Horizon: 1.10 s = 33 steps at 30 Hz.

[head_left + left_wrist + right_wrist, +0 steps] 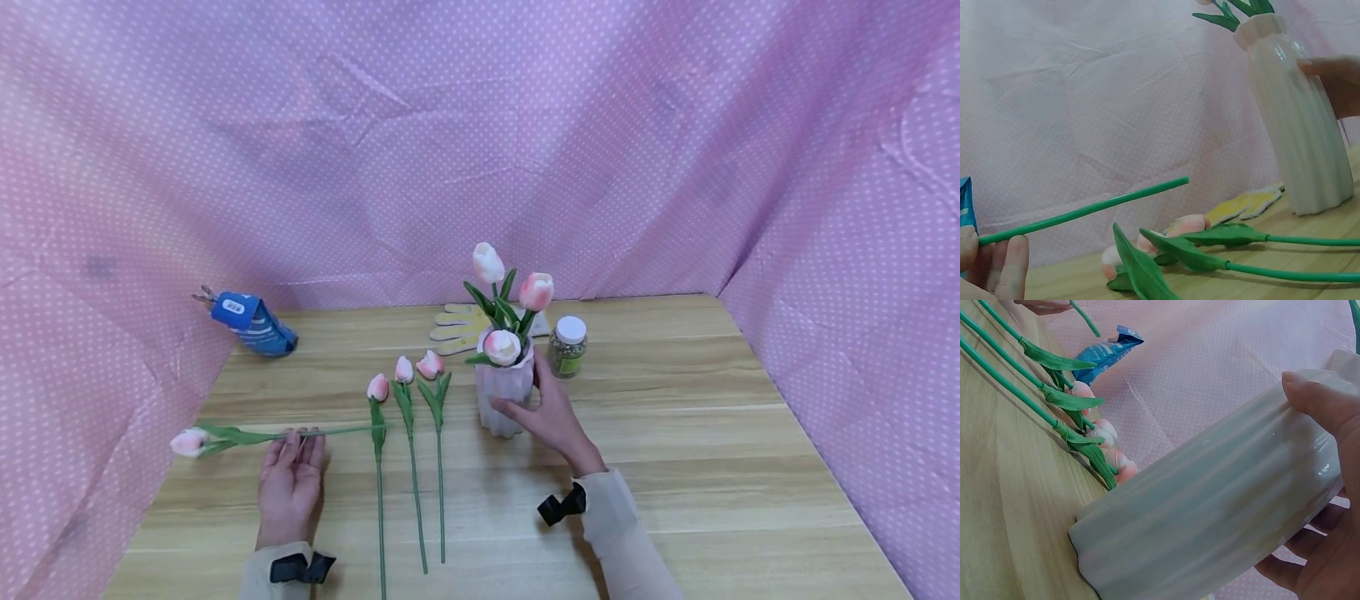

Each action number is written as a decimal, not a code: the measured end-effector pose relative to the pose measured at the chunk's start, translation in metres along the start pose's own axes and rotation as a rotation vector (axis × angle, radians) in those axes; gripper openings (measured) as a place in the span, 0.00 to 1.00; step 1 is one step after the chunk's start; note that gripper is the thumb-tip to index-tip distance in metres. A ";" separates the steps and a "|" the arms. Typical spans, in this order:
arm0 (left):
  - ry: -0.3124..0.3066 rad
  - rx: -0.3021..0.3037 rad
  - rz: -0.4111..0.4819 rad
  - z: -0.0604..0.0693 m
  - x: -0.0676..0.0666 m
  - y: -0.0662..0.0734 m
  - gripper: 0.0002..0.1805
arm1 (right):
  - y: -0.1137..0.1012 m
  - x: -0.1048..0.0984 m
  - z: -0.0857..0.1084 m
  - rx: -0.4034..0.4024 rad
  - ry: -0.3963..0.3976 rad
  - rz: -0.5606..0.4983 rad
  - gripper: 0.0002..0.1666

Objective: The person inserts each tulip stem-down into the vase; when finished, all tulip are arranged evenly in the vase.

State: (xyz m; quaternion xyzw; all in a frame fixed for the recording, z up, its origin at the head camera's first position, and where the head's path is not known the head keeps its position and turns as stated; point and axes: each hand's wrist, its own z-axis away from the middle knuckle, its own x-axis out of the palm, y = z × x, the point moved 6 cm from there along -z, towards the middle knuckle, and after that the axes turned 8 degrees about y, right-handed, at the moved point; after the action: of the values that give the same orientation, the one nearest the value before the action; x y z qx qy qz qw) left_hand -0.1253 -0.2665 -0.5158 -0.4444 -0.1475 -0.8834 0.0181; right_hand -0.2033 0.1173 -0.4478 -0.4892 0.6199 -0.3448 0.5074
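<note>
Over wood (675,417), left fingers (1015,264) pinch a pinkish, perhaps plastic tulip (238,435); right fingers (1313,400) clasp a ribbed vase (497,400).

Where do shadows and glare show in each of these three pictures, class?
Head view: soft shadows lie on the table beside the left hand and right sleeve; left wrist view: a small glint near the neck of the vase; right wrist view: bright glints on the vase, near the right hand.

Vase (501,398) upright (white, ribbed); pale-pink tulip (243,436) sideways.
</note>
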 end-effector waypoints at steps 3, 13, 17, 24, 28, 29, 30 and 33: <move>0.049 0.010 0.003 0.001 0.002 0.002 0.05 | 0.000 0.000 0.000 -0.002 -0.002 0.003 0.54; -0.015 0.030 0.044 0.007 0.021 0.004 0.05 | -0.001 0.000 0.000 -0.001 -0.006 -0.003 0.54; -0.061 0.033 0.047 0.013 0.031 0.002 0.04 | -0.001 0.000 0.000 0.009 -0.007 -0.001 0.55; -0.156 0.064 0.068 0.024 0.052 0.001 0.06 | -0.001 -0.001 0.001 0.019 -0.007 -0.003 0.54; -0.166 0.097 0.072 0.028 0.062 0.001 0.06 | 0.000 -0.001 0.000 0.017 -0.007 -0.001 0.53; -0.170 0.101 0.073 0.029 0.064 0.001 0.05 | 0.000 -0.001 0.000 0.019 -0.007 0.001 0.53; -0.176 0.105 0.075 0.030 0.066 0.000 0.05 | 0.001 0.000 0.000 0.020 -0.006 0.001 0.53; -0.212 0.110 0.080 0.034 0.073 -0.002 0.06 | 0.001 0.000 0.000 0.018 -0.009 -0.001 0.54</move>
State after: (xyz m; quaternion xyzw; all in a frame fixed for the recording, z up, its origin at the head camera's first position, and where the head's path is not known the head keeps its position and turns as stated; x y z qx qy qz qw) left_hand -0.1430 -0.2480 -0.4390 -0.5392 -0.1790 -0.8206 0.0622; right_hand -0.2034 0.1177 -0.4483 -0.4864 0.6145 -0.3484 0.5143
